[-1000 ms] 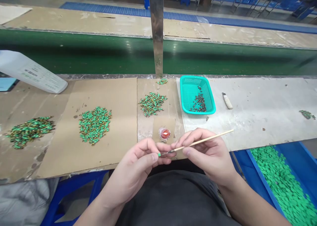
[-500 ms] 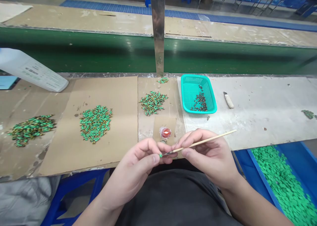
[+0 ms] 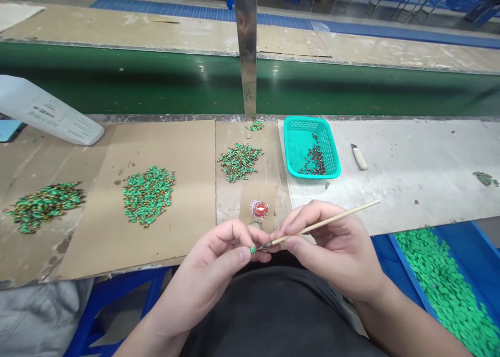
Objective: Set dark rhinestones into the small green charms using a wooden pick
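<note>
Between the thumb and forefinger of my left hand (image 3: 224, 263) sits a tiny green piece (image 3: 252, 249), closed in a pinch. My right hand (image 3: 326, 247) grips a thin paintbrush (image 3: 332, 219) with a pale wooden handle, slanting up to the right. Its dark, fine tip reaches the green piece or lies just beside it; I cannot tell which. Just beyond my hands, a small round pot of red paint (image 3: 260, 209) stands on a cardboard square. Piles of small green and gold pieces lie on the table, one pile (image 3: 148, 195) on a cardboard sheet and another (image 3: 240, 162) farther back.
A teal basket (image 3: 289, 154) holds small dark pieces. Right of it lies a white-handled blade (image 3: 359, 157). A white bottle (image 3: 50, 112) leans in at left, near another pile (image 3: 46, 206). Green discs (image 3: 445, 284) fill a blue tray at lower right. A metal post (image 3: 247, 49) rises behind.
The brush handle's far end has shifted slightly to the right and up. The tiny green piece stays pinched in my left hand, a little lower. The whole view has drifted slightly.
</note>
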